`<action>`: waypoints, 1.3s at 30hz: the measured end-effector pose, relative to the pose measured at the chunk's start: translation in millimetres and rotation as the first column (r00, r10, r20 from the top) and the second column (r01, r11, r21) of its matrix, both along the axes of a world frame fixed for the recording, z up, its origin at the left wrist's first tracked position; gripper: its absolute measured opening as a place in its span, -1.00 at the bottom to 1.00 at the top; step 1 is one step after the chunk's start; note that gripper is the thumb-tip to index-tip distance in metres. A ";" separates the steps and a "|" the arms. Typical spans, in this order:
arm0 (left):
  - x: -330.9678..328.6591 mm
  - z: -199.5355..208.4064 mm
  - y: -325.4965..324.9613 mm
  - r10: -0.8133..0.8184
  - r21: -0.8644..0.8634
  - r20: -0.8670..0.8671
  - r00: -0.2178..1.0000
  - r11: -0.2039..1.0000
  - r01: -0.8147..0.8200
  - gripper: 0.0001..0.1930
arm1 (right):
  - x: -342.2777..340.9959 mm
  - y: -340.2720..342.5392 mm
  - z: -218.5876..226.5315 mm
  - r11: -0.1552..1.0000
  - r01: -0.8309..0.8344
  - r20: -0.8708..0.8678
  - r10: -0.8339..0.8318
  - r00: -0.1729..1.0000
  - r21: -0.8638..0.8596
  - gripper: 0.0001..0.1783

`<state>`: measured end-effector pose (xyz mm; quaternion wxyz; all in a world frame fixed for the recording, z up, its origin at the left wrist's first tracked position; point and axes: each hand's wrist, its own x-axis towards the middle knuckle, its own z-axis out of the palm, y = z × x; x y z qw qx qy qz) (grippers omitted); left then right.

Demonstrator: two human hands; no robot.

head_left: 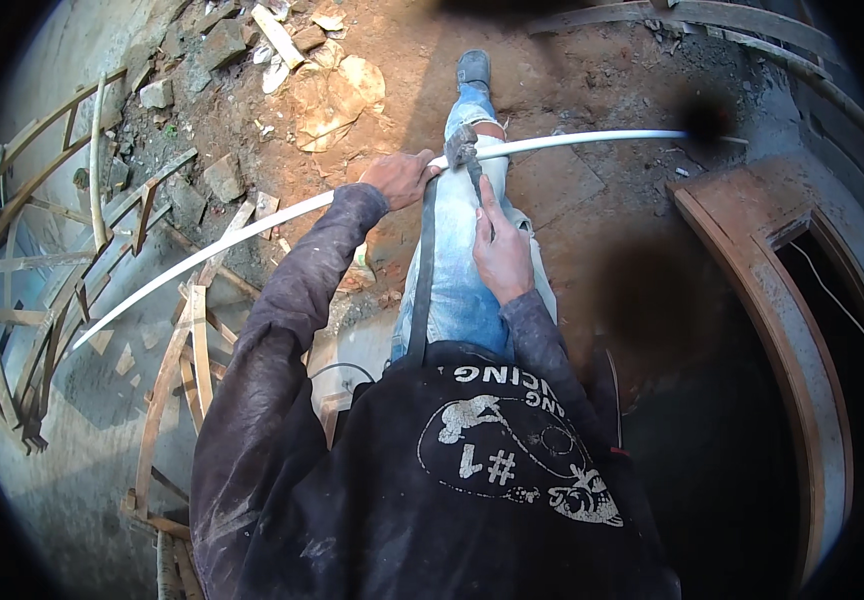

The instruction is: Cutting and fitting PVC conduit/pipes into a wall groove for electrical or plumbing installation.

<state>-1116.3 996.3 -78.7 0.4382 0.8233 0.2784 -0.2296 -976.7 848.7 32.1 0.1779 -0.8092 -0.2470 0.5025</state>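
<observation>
A long white pipe (272, 215) runs across in front of my raised leg, from the lower left to the far right. My left hand (400, 180) is wrapped round it just left of the knee. Under that hand ends a dark flat strip (425, 270), which reaches back to my waist. My right hand (504, 255) grips the handle of a hammer, its index finger stretched along the handle. The grey hammer head (461, 148) overlaps the pipe beside my left hand; whether the two touch I cannot tell. My leg in light blue jeans (457, 290) lies beneath.
Curved wooden frames (52, 270) and loose slats (197, 340) stand at the left. Stones (224, 45) and a crumpled brown sheet (340, 100) lie on the dirt ahead. A wooden frame (767, 300) stands at the right. Dark smudges blur parts of the view.
</observation>
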 end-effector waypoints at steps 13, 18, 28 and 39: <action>-0.5 -11.5 3.1 -0.008 -0.078 -0.077 0.997 0.997 0.002 -0.63 | -8.2 1.5 -4.4 0.992 -0.123 0.086 0.123 0.989 -0.006 -0.43; -5.5 -19.7 2.1 0.036 -0.178 -0.081 0.996 0.983 -0.050 -0.60 | -9.0 -0.2 -0.3 0.995 -0.087 0.090 0.082 0.993 0.055 -0.44; -1.4 -30.8 15.3 -0.012 -0.352 -0.082 0.997 0.936 -0.018 -0.53 | -4.5 3.0 -11.3 0.992 -0.116 0.078 0.112 0.991 0.042 -0.44; 3.0 -30.9 24.2 0.016 -0.448 -0.282 0.959 0.882 -0.146 -0.58 | -5.6 3.3 -9.6 0.999 -0.024 0.018 0.024 1.000 -0.040 -0.45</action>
